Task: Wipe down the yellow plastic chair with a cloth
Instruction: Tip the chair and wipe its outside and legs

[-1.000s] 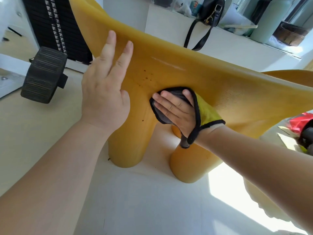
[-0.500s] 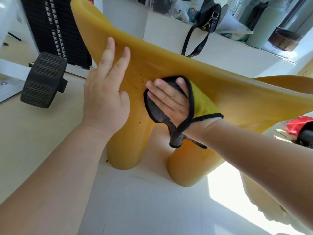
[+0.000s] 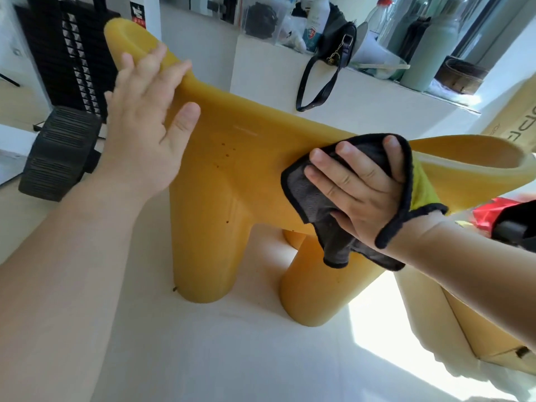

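The yellow plastic chair (image 3: pixel 246 146) fills the middle of the view, standing on thick round legs on the pale floor, with small dark spots on its side. My left hand (image 3: pixel 145 134) lies flat with straight fingers against the chair's upper left part, near its raised end. My right hand (image 3: pixel 359 192) presses a grey cloth with a black hem and a yellow-green reverse (image 3: pixel 310 195) flat against the chair's right side, fingers spread over it. The cloth's lower corner hangs loose below my palm.
A black ribbed roller (image 3: pixel 58 152) lies on the floor at the left, in front of a black studded panel (image 3: pixel 72 53). A white ledge (image 3: pixel 362 91) behind the chair carries a black handbag (image 3: pixel 336 42), bottles and a basket. A cardboard box (image 3: pixel 478 329) sits at the right.
My right hand has slid the cloth to the right and up along the chair's side. My left hand has shifted up toward the chair's raised left end. The view has pulled back.
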